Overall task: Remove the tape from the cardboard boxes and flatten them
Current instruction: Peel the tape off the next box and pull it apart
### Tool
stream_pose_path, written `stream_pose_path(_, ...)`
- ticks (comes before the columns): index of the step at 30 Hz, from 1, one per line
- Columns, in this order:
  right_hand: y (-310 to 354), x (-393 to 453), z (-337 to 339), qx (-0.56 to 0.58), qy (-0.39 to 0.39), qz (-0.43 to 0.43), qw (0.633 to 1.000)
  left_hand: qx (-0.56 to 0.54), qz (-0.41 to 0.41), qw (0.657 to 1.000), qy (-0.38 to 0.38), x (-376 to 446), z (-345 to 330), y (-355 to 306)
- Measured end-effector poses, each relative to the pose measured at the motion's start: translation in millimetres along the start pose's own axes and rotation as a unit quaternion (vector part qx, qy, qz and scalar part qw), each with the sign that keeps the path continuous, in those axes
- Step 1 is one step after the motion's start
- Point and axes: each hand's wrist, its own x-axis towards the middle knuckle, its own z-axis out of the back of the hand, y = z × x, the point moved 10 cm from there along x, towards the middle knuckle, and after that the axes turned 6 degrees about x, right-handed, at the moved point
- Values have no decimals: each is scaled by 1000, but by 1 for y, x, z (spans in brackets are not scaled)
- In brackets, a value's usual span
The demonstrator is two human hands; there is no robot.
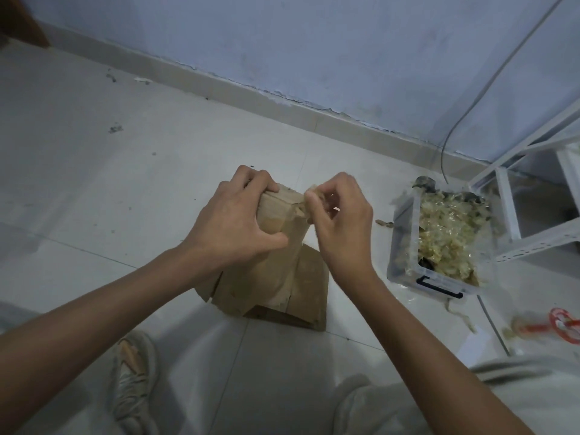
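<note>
Centrally, a part-flattened box stands on the floor, its top edge raised. The left hand grips that top, fingers curled over the far side and thumb pressed on the near face. The right hand pinches a strip of tape at the box's upper right corner. At right of the frame, a clear bin holds crumpled tape.
</note>
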Motion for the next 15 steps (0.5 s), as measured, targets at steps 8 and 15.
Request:
stream_pose_path(8,-10,-11,-29,135,84,-129,979,7,23,1000,-9,6,5,18)
stream_pose_path(15,-23,-14,-36,138,150,-233,951,30,9,999,-3,3,4,15)
